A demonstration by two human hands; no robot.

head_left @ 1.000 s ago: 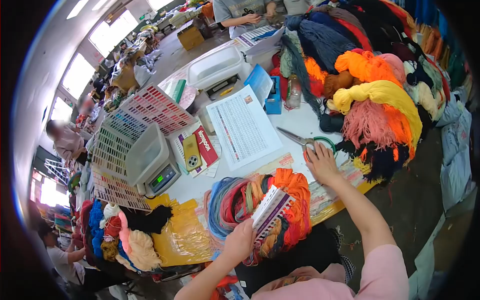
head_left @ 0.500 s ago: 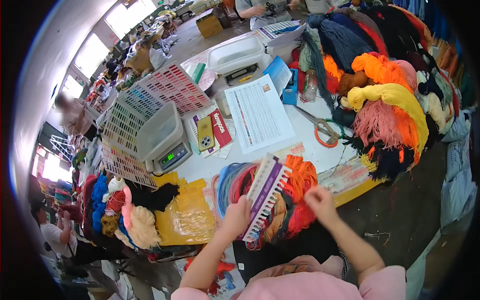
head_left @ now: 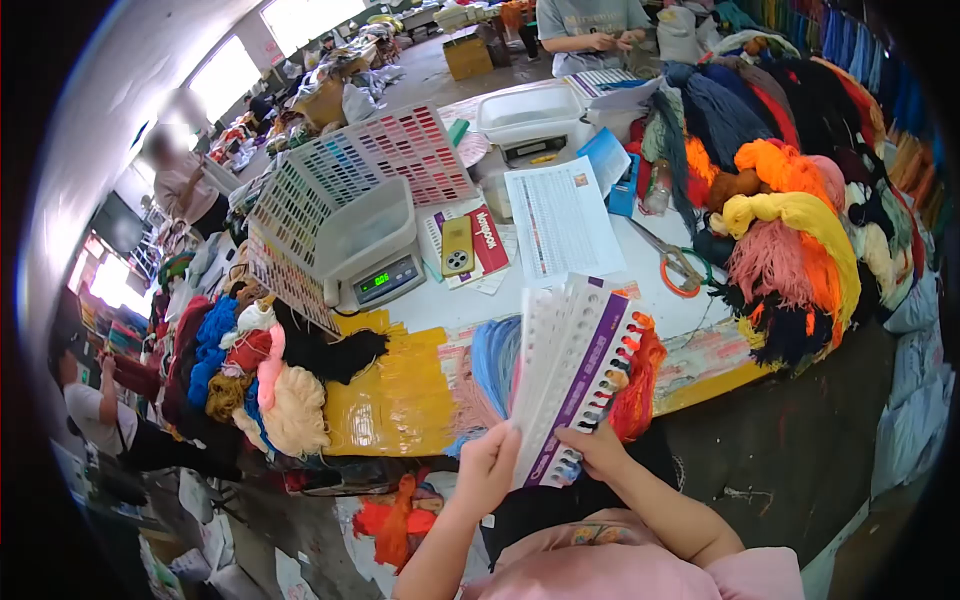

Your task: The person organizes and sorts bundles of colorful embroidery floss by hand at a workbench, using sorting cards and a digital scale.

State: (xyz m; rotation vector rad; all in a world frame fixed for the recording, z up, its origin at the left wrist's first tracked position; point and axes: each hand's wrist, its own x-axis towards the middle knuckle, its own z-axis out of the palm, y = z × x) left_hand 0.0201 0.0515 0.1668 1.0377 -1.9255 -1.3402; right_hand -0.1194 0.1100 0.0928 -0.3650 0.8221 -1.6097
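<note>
- Big table (head_left: 640, 330) sits just past my hands. Far side of it has a huge heap of yarn (head_left: 790, 220), lots of colours.
- Scale w/ a clear tub (head_left: 375, 250) is up and to the left of my left hand, w/ colour charts (head_left: 350, 170) behind it. A printed sheet (head_left: 562, 222) and scissors (head_left: 675, 262) lie farther out, past the right hand.
- Loose bundle of threads (head_left: 500, 350) lies on the table right behind what I hold.
- The thread card (head_left: 575, 375), white and purple w/ holes along the edge, is up off the table, tilted, between both hands.
- How far along, my guess: few holes near the right edge have thread tufts, most holes look bare. So only a bit done, lots left.
- Left hand (head_left: 487, 462): arm comes up from below, fingers closed on the card's bottom left edge.
- Right hand (head_left: 598, 447): arm bent, fingers pinched on the card's bottom end, under it. Can't tell if it also holds a thread.
</note>
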